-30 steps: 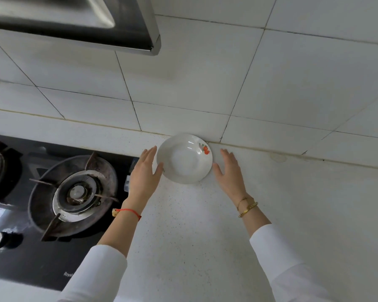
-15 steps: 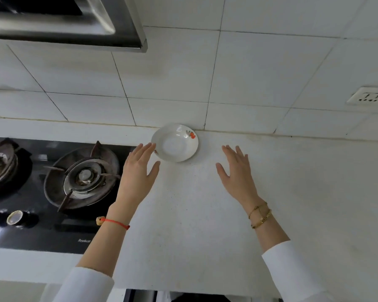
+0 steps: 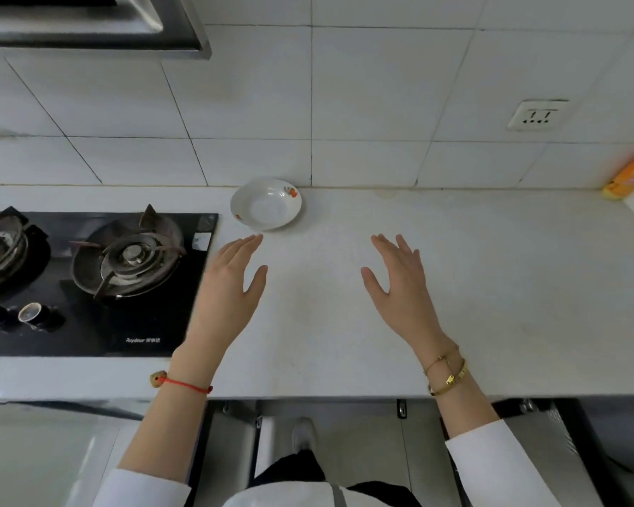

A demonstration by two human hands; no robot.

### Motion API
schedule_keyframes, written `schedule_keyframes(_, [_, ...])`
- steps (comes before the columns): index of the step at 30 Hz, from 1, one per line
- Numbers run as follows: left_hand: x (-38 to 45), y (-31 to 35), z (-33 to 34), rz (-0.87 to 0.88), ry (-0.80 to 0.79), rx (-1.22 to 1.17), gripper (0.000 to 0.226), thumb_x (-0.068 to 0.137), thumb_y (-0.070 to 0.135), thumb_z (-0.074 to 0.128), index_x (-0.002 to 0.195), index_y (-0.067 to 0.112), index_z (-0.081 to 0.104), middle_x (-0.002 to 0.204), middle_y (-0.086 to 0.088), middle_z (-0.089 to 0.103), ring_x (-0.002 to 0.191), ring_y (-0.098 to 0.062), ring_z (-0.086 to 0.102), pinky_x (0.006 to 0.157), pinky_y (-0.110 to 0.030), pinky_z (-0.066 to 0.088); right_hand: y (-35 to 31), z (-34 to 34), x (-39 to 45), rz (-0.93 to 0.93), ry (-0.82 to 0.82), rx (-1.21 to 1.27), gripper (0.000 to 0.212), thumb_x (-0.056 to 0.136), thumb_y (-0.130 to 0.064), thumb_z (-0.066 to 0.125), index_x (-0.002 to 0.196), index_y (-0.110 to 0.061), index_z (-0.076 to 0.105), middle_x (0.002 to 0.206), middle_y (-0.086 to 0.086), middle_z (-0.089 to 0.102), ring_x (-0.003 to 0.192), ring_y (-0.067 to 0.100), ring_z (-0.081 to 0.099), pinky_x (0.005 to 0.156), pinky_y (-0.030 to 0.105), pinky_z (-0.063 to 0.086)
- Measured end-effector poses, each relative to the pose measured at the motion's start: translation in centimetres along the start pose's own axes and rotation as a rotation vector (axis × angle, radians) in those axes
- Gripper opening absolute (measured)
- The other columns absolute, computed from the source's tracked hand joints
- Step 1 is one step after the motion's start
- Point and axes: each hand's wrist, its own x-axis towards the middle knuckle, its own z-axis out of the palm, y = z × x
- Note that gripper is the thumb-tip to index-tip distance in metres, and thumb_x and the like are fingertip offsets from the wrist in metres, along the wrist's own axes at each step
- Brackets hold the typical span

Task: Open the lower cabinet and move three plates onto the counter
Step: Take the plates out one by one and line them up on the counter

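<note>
Plate (image 3: 266,204) is set on the desk (image 3: 454,287), just beyond the left fingers (image 3: 248,245); both hands' fingers are held straight, loosely spread, holding nothing.

sleeves (image 3: 498,466): white | left wrist: red cord, bead (image 3: 183,384) | right wrist: gold bracelets (image 3: 447,375)

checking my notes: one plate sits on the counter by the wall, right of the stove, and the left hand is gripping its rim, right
Not quite. The head view shows the plate on the counter by the wall, right of the stove, but the left hand is not gripping its rim: it is open, fingers straight, just short of the plate. The right hand is open too.
</note>
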Motion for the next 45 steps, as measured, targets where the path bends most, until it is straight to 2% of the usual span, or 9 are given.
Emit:
schedule_keyframes(12, [-15.8,8.9,1.5,-0.058,0.072,-0.008,0.045,0.095,0.016,0.056,0.14,0.013,0.05,0.138,-0.003,0.056,0.131,-0.019,0.047,0.108,-0.021,0.03,3.3,-6.7,-16.2,-0.019,-0.068,0.058,0.051,0.1,-0.033,0.044,0.148,-0.018,0.033,0.156,-0.005,0.032,0.149,0.011,0.01,0.124,0.038,0.003])
schedule_keyframes(18, [-24.0,12.3,1.9,-0.12,0.071,-0.012,0.045,0.096,0.018,0.053,0.141,0.016,0.048,0.138,-0.002,0.055,0.13,-0.019,0.048,0.106,-0.023,0.033,4.8,-8.8,-23.9,-0.018,-0.11,0.065,0.05,0.1,-0.032,0.045,0.148,-0.02,0.034,0.155,-0.004,0.034,0.148,0.012,0.012,0.123,0.04,0.008])
schedule_keyframes(23, [-29.1,14.2,2.0,-0.152,0.047,-0.034,0.045,0.096,0.02,0.053,0.141,0.018,0.047,0.135,-0.001,0.057,0.123,-0.021,0.053,0.105,-0.033,0.043,5.3,-10.1,-28.7,0.008,-0.127,0.098,0.049,0.1,-0.031,0.047,0.146,-0.02,0.036,0.152,-0.004,0.036,0.147,0.013,0.015,0.122,0.043,0.017])
schedule_keyframes(25, [-30.3,14.6,2.4,-0.165,0.041,-0.034,0.044,0.096,0.02,0.053,0.14,0.018,0.048,0.131,-0.002,0.059,0.118,-0.023,0.054,0.101,-0.03,0.043,5.5,-10.3,-29.9,0.024,-0.133,0.094,0.049,0.1,-0.033,0.046,0.146,-0.021,0.037,0.152,-0.005,0.037,0.147,0.013,0.017,0.121,0.04,0.02])
schedule_keyframes(28, [-31.3,14.7,3.1,-0.175,0.018,-0.029,0.044,0.096,0.019,0.052,0.14,0.017,0.048,0.131,-0.003,0.058,0.125,-0.019,0.051,0.101,-0.025,0.038,5.9,-10.3,-31.1,0.04,-0.14,0.094,0.049,0.099,-0.033,0.046,0.146,-0.02,0.037,0.152,-0.004,0.037,0.147,0.014,0.018,0.12,0.036,0.021])
schedule_keyframes(32, [-31.6,14.4,4.8,-0.178,-0.024,-0.01,0.044,0.097,0.019,0.051,0.14,0.015,0.048,0.136,-0.002,0.056,0.129,-0.019,0.049,0.105,-0.023,0.036,6.8,-9.5,-31.8,0.049,-0.154,0.073,0.049,0.099,-0.032,0.047,0.146,-0.019,0.037,0.152,-0.002,0.038,0.146,0.017,0.022,0.12,0.037,0.022])
schedule_keyframes(36, [-31.9,13.0,7.5,-0.183,-0.059,-0.011,0.043,0.097,0.017,0.052,0.14,0.016,0.049,0.133,-0.002,0.057,0.109,-0.029,0.059,0.096,-0.026,0.042,8.6,-7.5,-31.8,0.057,-0.136,0.068,0.048,0.099,-0.03,0.048,0.145,-0.017,0.04,0.149,0.001,0.042,0.144,0.018,0.028,0.119,0.038,0.025])
schedule_keyframes(40, [-31.9,10.3,11.4,-0.183,-0.099,0.0,0.041,0.097,0.017,0.051,0.138,0.014,0.051,0.134,-0.002,0.058,0.127,-0.019,0.051,0.103,-0.023,0.038,11.4,-3.8,-31.7,0.075,-0.128,0.061,0.047,0.099,-0.031,0.048,0.143,-0.017,0.042,0.146,0.001,0.044,0.142,0.015,0.031,0.116,0.028,0.023])
schedule_keyframes(45, [-31.0,5.4,18.0,-0.176,-0.125,0.022,0.04,0.097,0.018,0.051,0.137,0.013,0.052,0.136,0.0,0.056,0.118,-0.022,0.057,0.1,-0.022,0.039,16.2,2.6,-30.7,0.09,-0.136,0.058,0.045,0.098,-0.03,0.049,0.141,-0.017,0.044,0.145,0.001,0.047,0.14,0.016,0.034,0.114,0.025,0.025])
